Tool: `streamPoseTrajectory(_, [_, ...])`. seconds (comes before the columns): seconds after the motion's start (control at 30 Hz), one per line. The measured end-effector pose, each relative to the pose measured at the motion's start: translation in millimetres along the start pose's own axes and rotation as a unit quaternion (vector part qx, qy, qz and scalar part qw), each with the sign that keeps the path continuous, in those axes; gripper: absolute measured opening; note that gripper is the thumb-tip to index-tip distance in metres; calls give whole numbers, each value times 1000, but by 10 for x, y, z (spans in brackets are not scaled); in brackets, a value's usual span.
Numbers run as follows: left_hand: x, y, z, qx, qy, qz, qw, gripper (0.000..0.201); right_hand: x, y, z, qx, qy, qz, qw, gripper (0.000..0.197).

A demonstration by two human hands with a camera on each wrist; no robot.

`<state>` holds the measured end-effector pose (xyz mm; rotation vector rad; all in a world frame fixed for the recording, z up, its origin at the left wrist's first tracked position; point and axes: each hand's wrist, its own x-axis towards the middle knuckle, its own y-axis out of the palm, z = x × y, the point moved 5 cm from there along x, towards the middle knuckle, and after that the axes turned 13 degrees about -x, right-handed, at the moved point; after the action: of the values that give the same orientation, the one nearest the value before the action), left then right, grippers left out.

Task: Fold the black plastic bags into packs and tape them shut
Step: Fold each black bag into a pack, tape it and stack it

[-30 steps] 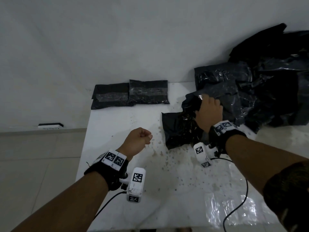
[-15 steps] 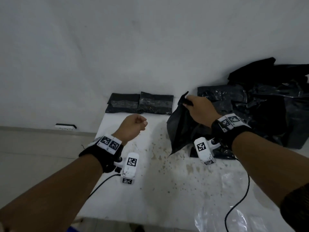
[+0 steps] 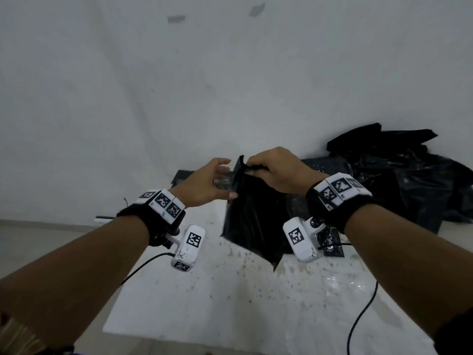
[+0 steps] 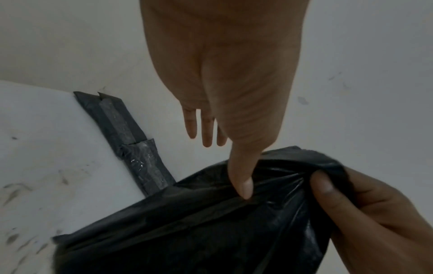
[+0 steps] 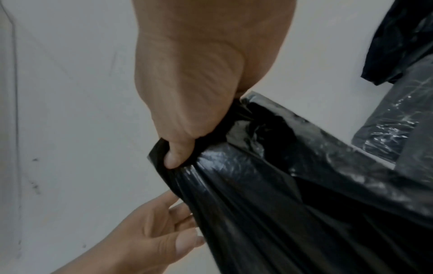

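Note:
A black plastic bag [image 3: 253, 221] hangs unfolded above the white table [image 3: 204, 303]. My right hand [image 3: 271, 170] grips its bunched top edge, thumb curled over the plastic [image 5: 281, 204]. Just left of that, my left hand [image 3: 210, 183] is open with its fingers spread. Its thumb [image 4: 241, 181] touches the bag's upper fold [image 4: 211, 231], while the other fingers stay clear of it. Two taped black packs [image 4: 131, 137] lie at the table's far edge by the wall, mostly hidden behind my left hand in the head view.
A heap of loose black bags [image 3: 409, 180] fills the table's far right against the wall. Another piece of black plastic [image 3: 330, 242] lies under my right wrist. Wrist-camera cables [image 3: 358, 316] trail over the stained table. The table's left edge drops to a tiled floor.
My right hand has lifted the bag higher off the table. The left hand has opened from a fist and risen to the bag's top edge.

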<state>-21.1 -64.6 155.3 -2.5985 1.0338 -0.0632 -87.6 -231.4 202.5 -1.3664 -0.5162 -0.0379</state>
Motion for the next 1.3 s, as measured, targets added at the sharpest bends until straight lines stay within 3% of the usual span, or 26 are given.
streamPoseTrajectory(0.17, [-130, 107, -239, 37, -11, 59, 998, 20, 21, -279, 197, 17, -30, -41, 999, 32])
streamPoseTrajectory(0.23, [-191, 93, -252, 36, 0, 52, 998, 9, 22, -370, 207, 19, -23, -63, 998, 31])
streamPoseTrajectory(0.47, [-291, -124, -282, 41, 83, -62, 994, 19, -24, -488, 45, 31, 71, -152, 985, 35])
streamPoseTrajectory(0.57, [-357, -282, -302, 21, 91, -105, 990, 32, -83, -418, -107, 85, 149, -180, 969, 55])
streamPoseTrajectory(0.67, [-377, -441, -294, -28, 99, -143, 984, 31, -188, -149, -219, 260, 265, -143, 917, 90])
streamPoseTrajectory(0.77, [-354, -558, -310, -92, 116, -154, 977, 27, -217, 221, -200, 386, 300, -62, 870, 109])
streamPoseTrajectory(0.83, [-322, -592, -335, -128, 127, -154, 972, 27, -189, 403, -74, 430, 272, -3, 861, 99])
streamPoseTrajectory(0.9, [-243, -638, -329, -150, 132, -155, 967, 25, -113, 563, 59, 459, 244, 20, 854, 71])
streamPoseTrajectory(0.97, [-152, -684, -285, -176, 131, -161, 962, 24, -50, 652, 159, 487, 239, 21, 840, 49])
streamPoseTrajectory(1.1, [12, -831, -141, -220, 126, -192, 948, 31, 25, 720, 164, 477, 263, -10, 838, 27])
streamPoseTrajectory(1.2, [113, -907, -17, -272, 111, -190, 937, 31, 79, 765, 121, 457, 274, -40, 845, 24])
streamPoseTrajectory(1.3, [190, -837, 298, -293, 25, -133, 946, 58, 63, 892, 91, 455, 292, -50, 840, 26])
